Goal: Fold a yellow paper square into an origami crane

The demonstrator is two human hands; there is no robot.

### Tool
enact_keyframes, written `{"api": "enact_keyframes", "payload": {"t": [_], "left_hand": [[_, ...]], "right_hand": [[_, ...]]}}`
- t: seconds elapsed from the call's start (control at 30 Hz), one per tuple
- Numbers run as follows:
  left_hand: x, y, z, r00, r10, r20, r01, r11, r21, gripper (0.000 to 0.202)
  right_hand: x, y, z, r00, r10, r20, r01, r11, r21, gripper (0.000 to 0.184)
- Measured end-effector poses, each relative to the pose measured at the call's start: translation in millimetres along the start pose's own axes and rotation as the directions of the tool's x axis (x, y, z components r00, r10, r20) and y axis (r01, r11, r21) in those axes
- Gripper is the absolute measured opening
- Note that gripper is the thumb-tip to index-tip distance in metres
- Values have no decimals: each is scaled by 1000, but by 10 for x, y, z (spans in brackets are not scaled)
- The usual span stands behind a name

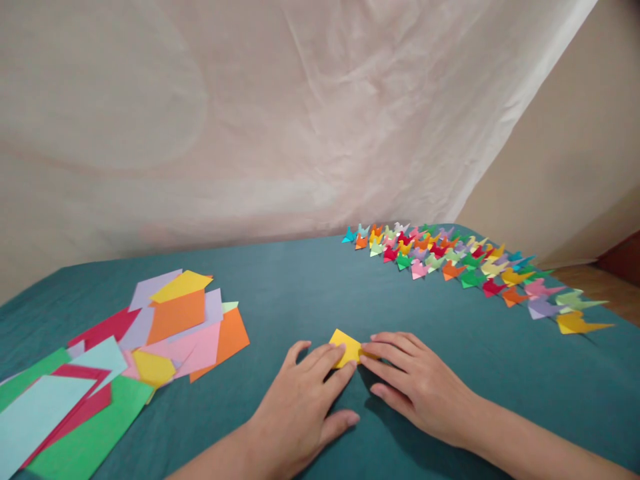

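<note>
A small folded piece of yellow origami paper (343, 338) lies on the teal cloth in front of me. My left hand (307, 393) presses it down with spread fingertips, the thumb resting apart on the cloth. At the paper's right-hand point are the fingertips of my right hand (425, 387), whose fingers are stretched out and whose thumb is off the paper. Neither hand is closed round it. The fingers cover the paper's lower and right parts, so its full shape is hidden.
Loose coloured paper sheets (195, 350) overlap in a pile on the left of the table (285, 287). Rows of small folded paper birds (453, 269) stand at the back right. A pale cloth (310, 120) hangs behind the table.
</note>
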State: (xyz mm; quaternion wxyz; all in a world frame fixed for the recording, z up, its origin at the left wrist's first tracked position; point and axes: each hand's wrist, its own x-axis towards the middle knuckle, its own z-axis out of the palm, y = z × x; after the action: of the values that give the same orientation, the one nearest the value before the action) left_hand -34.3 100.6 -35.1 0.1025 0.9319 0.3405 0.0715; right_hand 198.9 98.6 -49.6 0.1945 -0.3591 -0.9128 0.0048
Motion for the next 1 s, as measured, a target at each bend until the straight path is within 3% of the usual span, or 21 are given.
{"api": "enact_keyframes", "payload": {"t": [0.37, 0.6, 1.0], "left_hand": [[17, 5, -16, 999, -14, -42, 14, 1000, -9, 47], [25, 9, -52, 999, -24, -26, 23, 1000, -20, 40], [4, 11, -130, 998, -40, -38, 43, 996, 79, 32]], "right_hand": [[19, 9, 2, 999, -10, 51, 8, 999, 33, 35], [31, -8, -5, 997, 2, 76, -2, 1000, 7, 29], [27, -4, 19, 999, -4, 47, 4, 1000, 0, 27]]}}
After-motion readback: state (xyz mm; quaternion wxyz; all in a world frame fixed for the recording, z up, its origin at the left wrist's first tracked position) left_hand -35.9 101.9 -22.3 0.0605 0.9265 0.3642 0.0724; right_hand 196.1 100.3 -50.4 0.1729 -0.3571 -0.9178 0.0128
